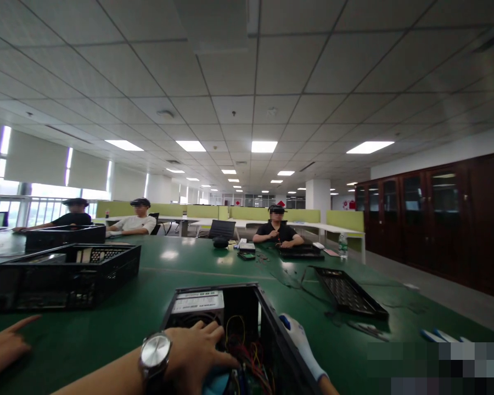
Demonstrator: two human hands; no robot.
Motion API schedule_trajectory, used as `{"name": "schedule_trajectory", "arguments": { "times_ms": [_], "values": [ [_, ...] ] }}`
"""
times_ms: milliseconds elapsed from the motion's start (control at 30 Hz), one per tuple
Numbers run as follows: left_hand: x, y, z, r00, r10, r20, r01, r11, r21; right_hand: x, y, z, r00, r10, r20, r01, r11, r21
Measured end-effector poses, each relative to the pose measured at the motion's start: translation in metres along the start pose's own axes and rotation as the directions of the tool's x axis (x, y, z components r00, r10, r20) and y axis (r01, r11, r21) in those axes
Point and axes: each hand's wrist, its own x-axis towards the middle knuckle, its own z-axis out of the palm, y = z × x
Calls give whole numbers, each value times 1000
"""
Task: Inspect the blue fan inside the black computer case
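An open black computer case (pixel 271 329) lies on the green table (pixel 119 323) right in front of me. It shows a power supply (pixel 197 303) and a bundle of coloured wires (pixel 247 351). My left hand (pixel 197 351), with a silver watch on the wrist, reaches into the case, its bare fingers spread over the wires and holding nothing. My right hand (pixel 300 343) wears a white glove with a blue fingertip. It lies stretched along the top of the case's right wall.
Another bare hand (pixel 4 345) points from the left edge. Black mesh case shells (pixel 66 274) stand at left, a side panel (pixel 349 291) lies at right, and white-blue items (pixel 436 334) lie beyond it. Three people sit at the table's far end; dark cabinets (pixel 436 219) line the right wall.
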Motion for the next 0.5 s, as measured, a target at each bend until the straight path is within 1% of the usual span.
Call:
{"name": "schedule_trajectory", "arguments": {
  "times_ms": [67,167,300,400,467,500],
  "values": [
    [-1,2,-1,1000,-3,12,3,1000,-4,-1,0,-1,1000,-5,-7,5,1000,27],
    [-7,7,-5,999,21,-24,-21,1000,-8,-5,-1,-2,1000,-13,-17,14,997,78],
    [-14,13,-9,999,11,-45,-10,1000,10,-12,1,-8,1000,-2,-15,4,990,139],
    [-15,12,-9,998,21,-56,-20,1000,15,-14,-1,-24,997,56,-47,-43,969,243],
    [-16,7,-10,996,49,-76,-49,999,3,-14,-14,-44,991,100,-85,-67,940,333],
    [-18,5,-11,994,64,-92,-65,998,-9,-13,-25,-55,991,100,-91,-61,932,358]
  ]
}}
